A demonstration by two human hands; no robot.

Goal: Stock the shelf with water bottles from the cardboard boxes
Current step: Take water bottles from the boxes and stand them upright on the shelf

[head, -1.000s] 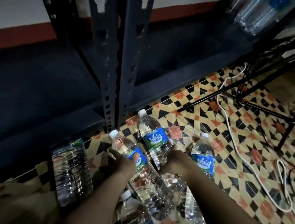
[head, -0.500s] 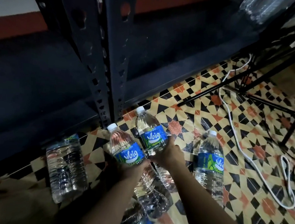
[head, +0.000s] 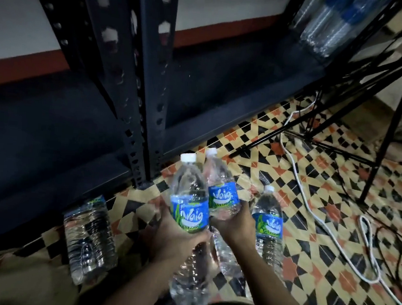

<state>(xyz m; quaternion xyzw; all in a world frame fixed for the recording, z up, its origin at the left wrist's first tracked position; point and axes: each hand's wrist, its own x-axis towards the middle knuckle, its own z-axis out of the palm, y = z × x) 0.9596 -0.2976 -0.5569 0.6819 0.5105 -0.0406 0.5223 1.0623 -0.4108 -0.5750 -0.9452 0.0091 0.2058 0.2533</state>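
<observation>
My left hand (head: pixel 171 236) grips a clear water bottle (head: pixel 188 194) with a blue label and white cap, lifted and tilted toward the shelf. My right hand (head: pixel 234 224) holds a second such bottle (head: pixel 221 190) just to its right, caps close together. A third bottle (head: pixel 270 226) lies on the patterned floor to the right. Another bottle (head: pixel 90 235) lies on the floor at the left, by the shelf's edge. The dark metal shelf (head: pixel 56 172) stands ahead with bare low boards.
Two slotted shelf uprights (head: pixel 150 81) rise right in front of the bottles. Wrapped bottles (head: pixel 330 25) sit on the shelf at top right. A white cable (head: pixel 311 209) loops over the tiles at right, beside black stand legs (head: pixel 386 133). Cardboard (head: pixel 16 280) lies at bottom left.
Both hands have closed on a bottle each and lifted them off the floor, up and toward the shelf. The third bottle stays on the tiles.
</observation>
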